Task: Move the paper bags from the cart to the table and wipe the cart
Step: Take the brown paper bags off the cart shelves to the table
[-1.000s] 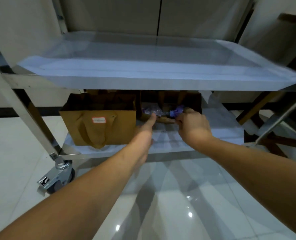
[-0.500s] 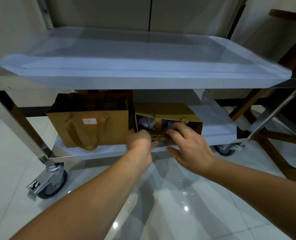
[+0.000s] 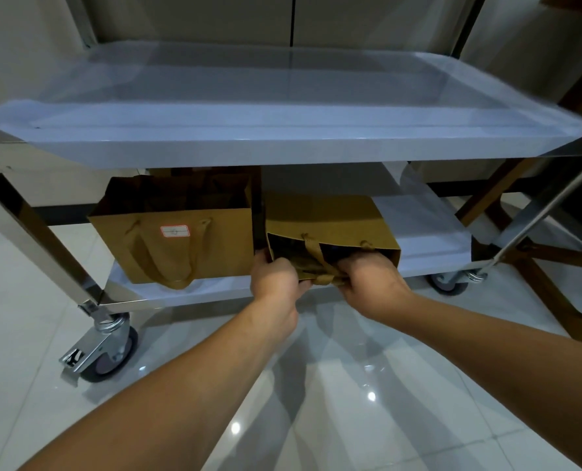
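A steel two-shelf cart (image 3: 282, 151) stands before me. On its lower shelf (image 3: 429, 232) an upright brown paper bag (image 3: 221, 246) with a white sticker sits at the left. A second brown paper bag (image 3: 330, 219) lies on its side at the shelf's front edge, mouth toward me. My left hand (image 3: 276, 282) grips the left rim of that mouth. My right hand (image 3: 367, 277) grips the right rim and its handle. The bag's contents are dark and hidden.
The cart's top shelf is bare and shiny. Castor wheels (image 3: 102, 351) sit on the glossy tiled floor (image 3: 316, 402). Dark wooden legs (image 3: 537, 273) of a piece of furniture cross at the right, close to the cart's corner.
The tipped bag has slid forward to the shelf's front edge. Both hands moved from reaching in at a bottle to gripping the bag's mouth. The view dropped closer.
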Motion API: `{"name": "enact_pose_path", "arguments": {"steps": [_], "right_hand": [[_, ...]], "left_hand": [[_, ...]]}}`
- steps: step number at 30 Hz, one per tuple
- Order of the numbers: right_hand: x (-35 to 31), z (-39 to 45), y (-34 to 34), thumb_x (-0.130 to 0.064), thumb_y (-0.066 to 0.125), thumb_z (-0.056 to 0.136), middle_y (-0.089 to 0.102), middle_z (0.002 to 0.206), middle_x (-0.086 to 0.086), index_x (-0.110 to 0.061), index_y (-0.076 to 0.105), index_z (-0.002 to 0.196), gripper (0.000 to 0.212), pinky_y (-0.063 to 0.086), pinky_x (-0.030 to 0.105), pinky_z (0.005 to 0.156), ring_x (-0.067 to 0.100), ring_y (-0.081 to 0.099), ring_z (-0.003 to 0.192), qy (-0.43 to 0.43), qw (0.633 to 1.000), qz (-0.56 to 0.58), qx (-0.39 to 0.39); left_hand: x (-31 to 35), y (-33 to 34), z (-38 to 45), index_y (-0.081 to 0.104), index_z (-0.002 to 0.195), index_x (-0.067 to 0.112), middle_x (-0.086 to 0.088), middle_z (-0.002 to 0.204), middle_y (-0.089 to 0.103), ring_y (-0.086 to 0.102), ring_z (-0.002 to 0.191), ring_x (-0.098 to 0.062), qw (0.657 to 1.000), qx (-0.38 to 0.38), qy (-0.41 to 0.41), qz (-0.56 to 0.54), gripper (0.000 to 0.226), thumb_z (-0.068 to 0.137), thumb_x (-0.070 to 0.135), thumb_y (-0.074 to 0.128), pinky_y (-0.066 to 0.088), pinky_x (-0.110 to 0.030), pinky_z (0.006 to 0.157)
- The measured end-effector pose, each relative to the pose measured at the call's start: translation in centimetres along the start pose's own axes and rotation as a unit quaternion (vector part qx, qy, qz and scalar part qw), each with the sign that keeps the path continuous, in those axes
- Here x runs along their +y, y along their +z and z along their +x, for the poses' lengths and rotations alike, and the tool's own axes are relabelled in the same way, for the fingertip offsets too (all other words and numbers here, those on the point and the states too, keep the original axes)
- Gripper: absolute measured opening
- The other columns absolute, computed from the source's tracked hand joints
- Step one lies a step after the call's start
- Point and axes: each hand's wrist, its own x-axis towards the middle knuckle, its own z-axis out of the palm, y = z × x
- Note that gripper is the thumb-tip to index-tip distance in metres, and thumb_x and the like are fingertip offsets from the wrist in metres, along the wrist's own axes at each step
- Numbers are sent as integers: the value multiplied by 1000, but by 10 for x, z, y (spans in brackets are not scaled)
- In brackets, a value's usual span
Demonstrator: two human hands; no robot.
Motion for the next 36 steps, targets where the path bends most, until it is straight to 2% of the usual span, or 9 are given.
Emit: {"name": "enact_pose_path", "arguments": {"steps": [3,7,10,12,15,19,25,32,36], "right_hand": [[9,-7,7,-23,73,88,70,84,7,-13,77,87,11,42,27,66,29,65,80,-27,996,-16,80],[12,-30,14,-16,84,72,64,73,6,-14,75,73,10,35,26,62,28,60,69,-73,986,-8,152],[4,-46,24,-28,63,87,58,75,4,-15,67,74,19,39,27,56,24,56,67,-73,987,31,139],[-7,-64,39,-34,49,95,53,72,3,-14,64,73,33,39,26,52,22,53,61,-73,989,64,115],[-33,-98,61,-28,54,95,51,69,3,-11,65,69,34,35,23,53,21,52,58,-65,989,96,92],[-60,-121,59,-26,53,93,54,72,5,-8,64,67,33,39,26,47,24,53,58,6,987,136,86],[-88,-164,13,-16,61,93,42,72,-1,-18,42,71,29,36,29,55,29,57,56,143,969,162,-122],[-103,-204,-93,-13,51,99,43,63,-6,-20,40,74,28,30,23,53,14,43,53,192,927,236,-219],[-69,-200,-135,-12,50,93,50,68,0,-21,38,68,29,34,29,58,26,50,67,232,902,248,-267]], "left_hand": [[0,0,0,55,134,35,-5,124,67,65,111,-31,1000,-1,-7,-3,45,102,6,41,63,-42,75],[-5,-4,-2,53,136,40,-2,125,67,65,113,-30,1000,-14,-1,-1,46,103,10,40,63,-45,77],[-11,-7,-7,55,131,42,-2,122,69,66,108,-30,1000,-5,-4,7,43,104,13,38,62,-48,81],[-14,-8,-13,55,129,40,-4,118,70,69,103,-31,1000,-14,-6,22,38,105,15,40,63,-41,70],[-16,-18,-26,53,134,39,-1,110,72,74,92,-27,997,1,-24,71,35,106,20,43,60,-31,57],[-23,-49,-47,54,135,31,0,109,69,73,88,-27,983,10,-27,179,31,105,30,47,63,-43,75],[-15,-77,-98,57,126,20,-6,110,65,71,92,-28,934,85,-142,316,28,98,23,59,63,-39,76],[38,-53,-177,56,120,25,-7,115,64,66,97,-29,873,86,-168,450,35,88,34,68,58,-45,91],[78,-34,-219,62,118,19,-9,112,66,66,99,-28,847,53,-202,488,32,89,29,69,57,-45,93]]}}
